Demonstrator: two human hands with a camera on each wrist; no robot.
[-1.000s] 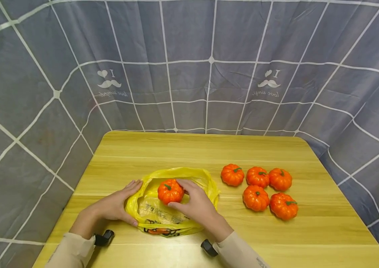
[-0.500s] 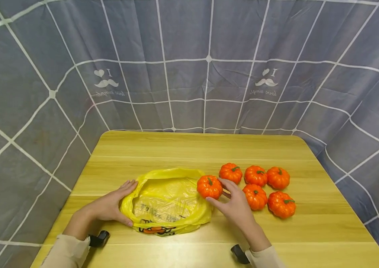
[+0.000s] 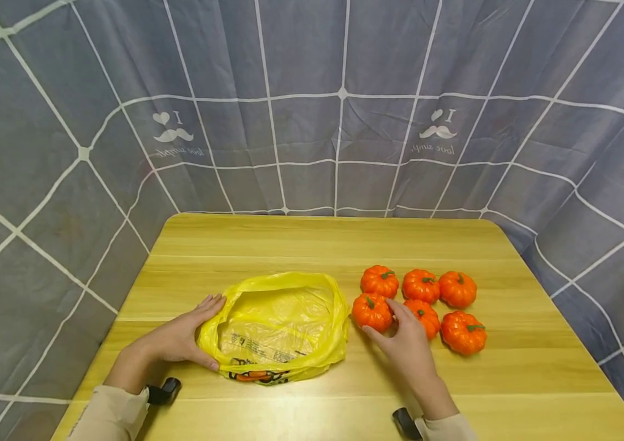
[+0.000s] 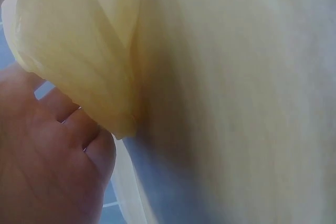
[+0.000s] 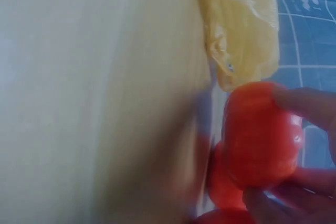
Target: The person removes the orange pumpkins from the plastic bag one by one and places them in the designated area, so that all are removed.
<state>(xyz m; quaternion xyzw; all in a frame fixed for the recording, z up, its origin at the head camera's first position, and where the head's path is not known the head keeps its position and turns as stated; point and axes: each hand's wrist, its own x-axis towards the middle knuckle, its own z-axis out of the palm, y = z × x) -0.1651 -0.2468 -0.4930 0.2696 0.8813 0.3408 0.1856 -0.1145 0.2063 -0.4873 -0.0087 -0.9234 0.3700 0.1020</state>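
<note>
A yellow plastic bag [image 3: 275, 282] lies spread with its mouth facing up, and no pumpkin shows inside. My left hand [image 3: 182, 334] rests against its left side, thumb and fingers spread along the outside; the left wrist view shows the bag's wall [image 4: 79, 51] against those fingers. Just right of the bag, my right hand [image 3: 408, 346] holds a small orange pumpkin [image 3: 371, 312] with a green stem, thumb at the near side and fingers at the far side. In the right wrist view the held pumpkin [image 5: 260, 135] appears close up, with the bag beyond it.
Several similar pumpkins stand in a cluster to the right, including one behind [image 3: 379, 280] the held pumpkin and one at the front right [image 3: 463, 332]. My right hand partly covers another [image 3: 424, 317]. Grey checked curtains [image 3: 300, 135] surround the wooden table [image 3: 312, 242].
My right hand has lifted the pumpkin out of the bag and carried it right, to beside the other pumpkins. My left hand has stayed at the bag's left side.
</note>
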